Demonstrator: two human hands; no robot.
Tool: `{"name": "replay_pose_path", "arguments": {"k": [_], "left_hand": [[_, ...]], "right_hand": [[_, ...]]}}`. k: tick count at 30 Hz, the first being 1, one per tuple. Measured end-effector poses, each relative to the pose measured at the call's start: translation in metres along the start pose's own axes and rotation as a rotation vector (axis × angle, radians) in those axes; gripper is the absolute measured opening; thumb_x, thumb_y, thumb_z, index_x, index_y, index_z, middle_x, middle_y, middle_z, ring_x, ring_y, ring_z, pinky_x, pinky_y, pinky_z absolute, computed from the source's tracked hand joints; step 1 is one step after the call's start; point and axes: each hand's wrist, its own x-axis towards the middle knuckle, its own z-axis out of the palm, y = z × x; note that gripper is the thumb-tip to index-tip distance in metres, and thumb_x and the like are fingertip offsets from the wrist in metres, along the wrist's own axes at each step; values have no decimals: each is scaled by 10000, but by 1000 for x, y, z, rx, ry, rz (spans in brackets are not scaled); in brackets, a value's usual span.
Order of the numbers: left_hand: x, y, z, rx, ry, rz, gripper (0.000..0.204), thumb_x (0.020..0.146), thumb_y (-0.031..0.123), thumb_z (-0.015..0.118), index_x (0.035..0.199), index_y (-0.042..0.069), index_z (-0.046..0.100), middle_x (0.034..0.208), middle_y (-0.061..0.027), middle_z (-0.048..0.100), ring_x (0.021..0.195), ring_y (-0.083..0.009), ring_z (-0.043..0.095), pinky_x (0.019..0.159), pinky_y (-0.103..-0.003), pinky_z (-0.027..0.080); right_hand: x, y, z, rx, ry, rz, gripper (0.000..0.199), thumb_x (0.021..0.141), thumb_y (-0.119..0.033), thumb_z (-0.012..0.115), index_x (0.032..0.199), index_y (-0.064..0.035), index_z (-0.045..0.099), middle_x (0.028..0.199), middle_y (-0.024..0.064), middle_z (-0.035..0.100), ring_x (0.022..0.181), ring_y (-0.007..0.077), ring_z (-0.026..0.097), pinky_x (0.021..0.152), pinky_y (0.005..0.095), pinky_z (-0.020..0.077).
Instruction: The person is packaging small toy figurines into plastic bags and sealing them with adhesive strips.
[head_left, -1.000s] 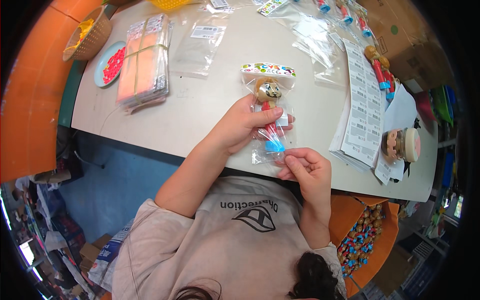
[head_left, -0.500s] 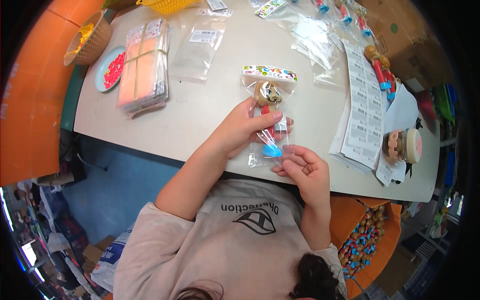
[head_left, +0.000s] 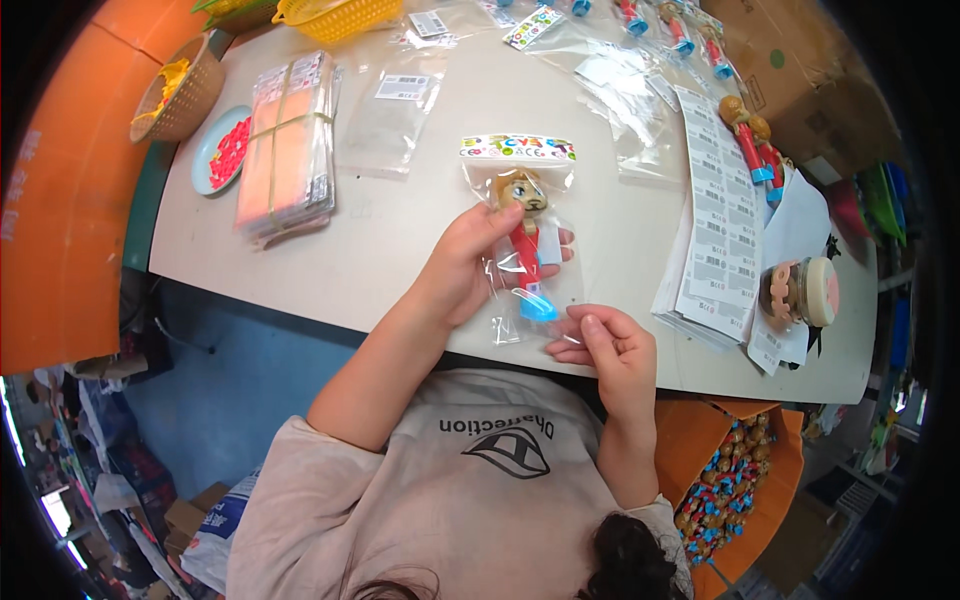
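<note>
A clear plastic bag with a colourful printed header holds a figure-shaped toy point(head_left: 527, 245) with a brown head, red body and blue base. My left hand point(head_left: 478, 258) is closed round the bagged toy, thumb in front by its head and fingers behind. At the bag's lower right corner, my right hand point(head_left: 612, 348) pinches the film between thumb and fingers. The toy stands nearly upright, head away from me, just above the table's near edge.
On the left lie a tied stack of bags point(head_left: 287, 150), a blue plate point(head_left: 208, 165) of red pieces and a basket point(head_left: 190, 92). Label sheets point(head_left: 718, 220), loose toys point(head_left: 748, 140) and a jar point(head_left: 803, 292) are at right. An orange box point(head_left: 690, 440) of toys stands below.
The bagged toy has shifted slightly left and toward me. My left thumb has moved up from the toy's body to its head. My right hand stays at the bag's lower corner.
</note>
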Motion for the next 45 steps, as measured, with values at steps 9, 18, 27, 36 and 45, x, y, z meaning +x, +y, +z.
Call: {"name": "replay_pose_path", "arguments": {"k": [9, 18, 27, 36, 45], "left_hand": [[-1, -1, -3, -51, -86, -6, 499, 951, 294, 506, 1339, 12, 368, 1189, -226, 575, 1099, -317, 593, 889, -411, 529], [-17, -3, 13, 503, 82, -45, 669, 843, 125, 691, 1344, -25, 275, 1189, -179, 557, 1055, -256, 610, 893, -359, 513], [41, 92, -8, 557, 254, 49, 540, 794, 156, 752, 1204, -10, 444, 932, -107, 636, 792, -166, 648, 684, -309, 559], [228, 235, -25, 1130, 491, 276, 390, 757, 140, 770, 1085, 31, 589, 949, -71, 650, 822, -143, 643, 690, -294, 564], [335, 273, -56, 1501, 618, 275, 271, 746, 218, 762, 815, -22, 655, 713, -88, 639, 535, -142, 590, 492, -294, 498]], "right_hand": [[4, 4, 4, -30, -20, -37, 208, 932, -42, 544, 1091, 88, 576, 923, 160, 668, 805, 211, 687, 696, 265, 574], [0, 10, 8, -20, 95, -137, 171, 941, -53, 534, 1031, 78, 597, 936, 135, 661, 820, 175, 666, 695, 277, 585], [0, 2, -12, -93, 195, -225, 184, 949, -48, 502, 1079, 66, 566, 973, 179, 668, 822, 207, 673, 715, 281, 557], [7, -1, -14, -159, 222, -179, 126, 921, -17, 531, 1014, 54, 579, 910, 155, 667, 764, 186, 666, 623, 278, 550], [1, -6, -19, -173, 193, -143, 104, 904, 35, 518, 973, 57, 593, 874, 134, 659, 708, 154, 644, 658, 273, 552]]}}
